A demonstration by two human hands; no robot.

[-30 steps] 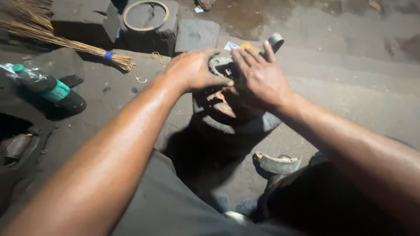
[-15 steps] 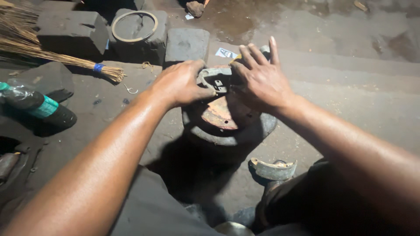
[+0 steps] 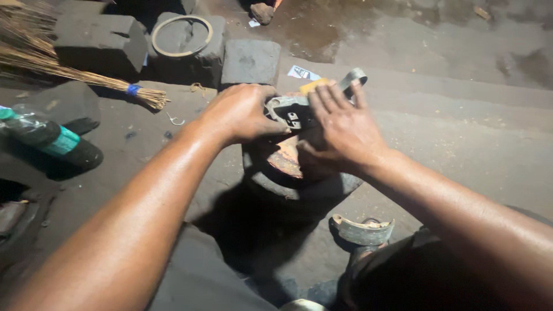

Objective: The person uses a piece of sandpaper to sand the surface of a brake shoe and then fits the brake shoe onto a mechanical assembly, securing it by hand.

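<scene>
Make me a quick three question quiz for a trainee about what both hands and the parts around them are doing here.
1. True or false: the left hand and right hand both rest on the curved grey metal brake shoe atop the round dark drum-like block.
2. Which lies nearest the person's lap? A) thin metal ring B) second curved brake shoe on the ground C) straw broom with blue binding
3. What lies at the far left, green-labelled?

Key: 1 true; 2 B; 3 a plastic bottle on its side.
</scene>
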